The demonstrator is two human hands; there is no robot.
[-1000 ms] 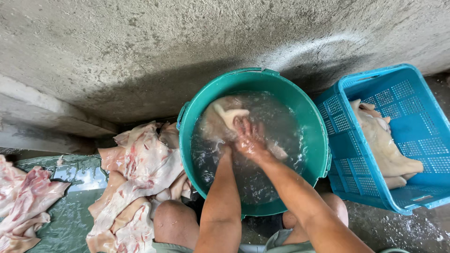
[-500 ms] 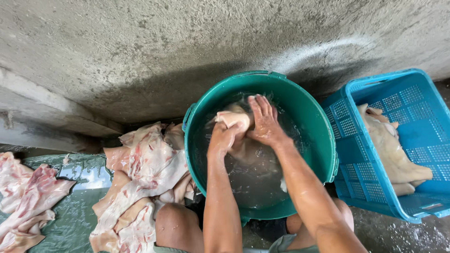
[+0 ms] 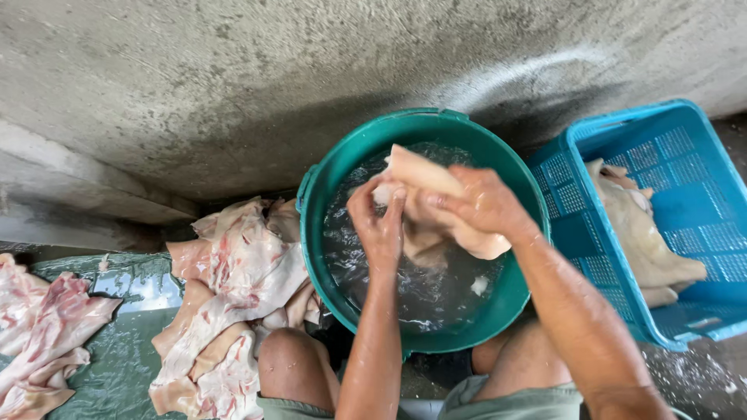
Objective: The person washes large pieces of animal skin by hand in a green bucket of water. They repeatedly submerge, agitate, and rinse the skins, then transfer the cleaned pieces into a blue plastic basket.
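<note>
A: What did your hands hold?

B: Your left hand [image 3: 380,222] was closed on one end of a pale piece of pork skin [image 3: 436,204], fingers curled around it. Your right hand [image 3: 484,208] gripped the same piece from the other side. You held it above the water in the green bucket [image 3: 327,179].

A: And around the bucket?

B: To the left of the bucket, a pile of raw pink skins [image 3: 233,288] lay on a wet green sheet [image 3: 117,358]. To its right stood a blue plastic crate [image 3: 661,148] with pale washed pieces [image 3: 642,237] inside.
</note>
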